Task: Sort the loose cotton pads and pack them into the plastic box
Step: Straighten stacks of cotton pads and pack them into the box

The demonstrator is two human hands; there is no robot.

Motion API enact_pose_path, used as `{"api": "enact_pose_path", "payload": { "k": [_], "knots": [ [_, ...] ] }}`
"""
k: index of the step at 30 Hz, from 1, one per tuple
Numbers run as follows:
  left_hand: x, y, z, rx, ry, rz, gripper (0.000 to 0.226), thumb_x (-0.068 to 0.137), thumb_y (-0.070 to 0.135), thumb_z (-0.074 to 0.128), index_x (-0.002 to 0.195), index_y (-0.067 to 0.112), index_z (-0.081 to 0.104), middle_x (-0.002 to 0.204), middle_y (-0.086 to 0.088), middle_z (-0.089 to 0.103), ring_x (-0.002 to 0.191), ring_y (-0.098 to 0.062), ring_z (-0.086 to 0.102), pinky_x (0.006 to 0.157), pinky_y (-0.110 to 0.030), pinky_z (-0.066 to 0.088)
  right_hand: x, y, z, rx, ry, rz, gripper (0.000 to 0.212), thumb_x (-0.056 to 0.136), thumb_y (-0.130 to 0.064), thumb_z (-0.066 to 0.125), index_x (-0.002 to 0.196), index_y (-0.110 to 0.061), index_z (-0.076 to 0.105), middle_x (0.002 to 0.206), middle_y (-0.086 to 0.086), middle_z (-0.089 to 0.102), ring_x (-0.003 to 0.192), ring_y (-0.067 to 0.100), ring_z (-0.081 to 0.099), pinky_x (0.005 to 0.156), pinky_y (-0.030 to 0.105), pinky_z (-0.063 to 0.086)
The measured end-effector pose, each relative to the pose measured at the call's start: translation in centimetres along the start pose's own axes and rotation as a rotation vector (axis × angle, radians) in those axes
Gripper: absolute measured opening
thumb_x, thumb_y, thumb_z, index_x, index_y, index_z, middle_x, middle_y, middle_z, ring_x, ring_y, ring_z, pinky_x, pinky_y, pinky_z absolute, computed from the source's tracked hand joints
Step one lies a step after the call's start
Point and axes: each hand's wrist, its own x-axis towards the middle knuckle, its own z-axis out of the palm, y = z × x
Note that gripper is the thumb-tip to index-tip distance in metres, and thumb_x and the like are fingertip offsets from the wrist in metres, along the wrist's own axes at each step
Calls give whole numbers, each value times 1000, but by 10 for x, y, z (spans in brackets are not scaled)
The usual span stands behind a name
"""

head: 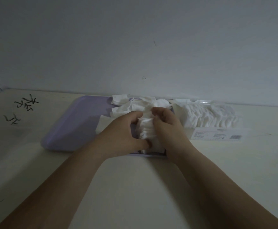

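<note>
Your left hand (123, 129) and right hand (166, 124) both grip a stack of cotton pads (147, 129) over the lilac tray (79, 119).

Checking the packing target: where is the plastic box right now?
In the head view the plastic box sits on the table right of the purple tray, close to the wall, just past the right hand.

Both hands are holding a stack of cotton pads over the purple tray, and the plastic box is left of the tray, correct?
Not quite: the head view shows the plastic box right of the purple tray, not left. The left hand and right hand do hold a stack of cotton pads over the tray.
</note>
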Motion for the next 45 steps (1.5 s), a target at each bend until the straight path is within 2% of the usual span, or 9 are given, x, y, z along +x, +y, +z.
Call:
{"api": "enact_pose_path", "payload": {
  "k": [2, 5, 8, 14, 19, 24, 29, 37, 45],
  "knots": [
    [2, -2, 1, -17, -13, -21, 80, 72, 25, 91, 140, 33, 50, 120, 20, 62, 110, -4, 64, 96, -27, 54, 0, -1, 0, 23, -28, 6, 52, 98, 2, 39, 139, -22, 59, 131, -11, 63, 118, 8, 64, 101, 32, 57],
    [2, -3, 9, -74, -63, 41, 43, 76, 18, 82, 109, 37, 61, 89, 9, 73, 77, -13, 70, 72, -43, 58, -5, -6, 3, 69, -84, 10, 57, 96, 11, 33, 132, -25, 60, 123, -11, 63, 102, 1, 64, 70, 11, 56],
    [2, -1, 16, -57, -42, 52, 41, 79, 18, 76, 102, 47, 58, 90, 6, 75, 77, -13, 73, 74, -45, 61, -6, -6, 4, 116, -99, 13, 56, 96, 10, 35, 128, -26, 62, 132, -6, 65, 116, 9, 65, 87, 23, 57],
    [2, -1, 9, -167, 70, 24, 28, 82, 12, 77, 107, 25, 71, 91, -4, 77, 76, -13, 71, 69, -36, 56, -4, -16, -16, 488, -255, 46, 38, 93, -7, 69, 130, -13, 63, 128, 5, 70, 110, 11, 71, 83, 21, 60],
    [4, 16, 0, -479, 140, -63, 27, 80, 6, 78, 103, 21, 77, 78, 4, 71, 68, -7, 58, 55, -16, 45, -4, -29, -45, 23, -434, -131, 77, 71, -20, 94, 140, -15, 61, 129, 3, 74, 121, 21, 70, 109, 43, 54],
    [11, 39, 4, -573, 62, -38, 45, 75, 17, 83, 118, 20, 70, 104, -6, 79, 89, -20, 72, 72, -36, 59, -4, -46, -73, -35, -399, -122, 34, 86, -26, 86, 115, -11, 77, 111, 12, 79, 105, 24, 76, 91, 42, 61],
    [31, 63, 11, -555, -34, 10, 51, 73, 13, 75, 123, 21, 69, 93, -10, 68, 72, -26, 50, 52, -28, 35, -3, -55, -105, -43, -273, -126, 25, 88, -35, 82, 96, -12, 77, 86, 2, 78, 77, 13, 71, 63, 27, 52],
    [48, 71, 59, -140, 113, -76, 34, 84, 11, 70, 112, 31, 68, 97, 12, 75, 70, -5, 66, 64, -25, 52, 7, -44, -118, 272, -107, 28, 33, 92, -29, 74, 108, -1, 73, 106, 18, 80, 101, 32, 78, 94, 45, 63],
    [48, 68, 75, -6, 263, -72, 28, 84, 14, 69, 102, 33, 61, 84, 13, 67, 67, 2, 60, 59, -16, 42, 6, -53, -123, 55, 176, -122, 46, 72, -38, 83, 96, -1, 69, 89, 12, 78, 82, 26, 77, 73, 51, 65]
  ]
}}
